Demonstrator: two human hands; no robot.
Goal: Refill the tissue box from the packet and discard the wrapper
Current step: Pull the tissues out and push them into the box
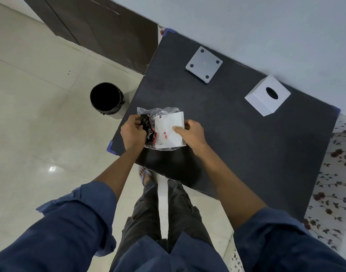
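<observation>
- Both hands share the packet at the counter's [237, 146] near-left edge: your left hand [132, 133] pinches the wrapper [148, 132], your right hand [193, 135] clamps the tissue stack [171, 130].
- Draw the stack rightward, toward the tissue box [267, 95] lying far-right; the bin [106, 98] sits nearer your left.

You have open bench [237, 144] to your right; the tissue box [267, 95] and base plate [204, 64] stand well apart at its far edge.
</observation>
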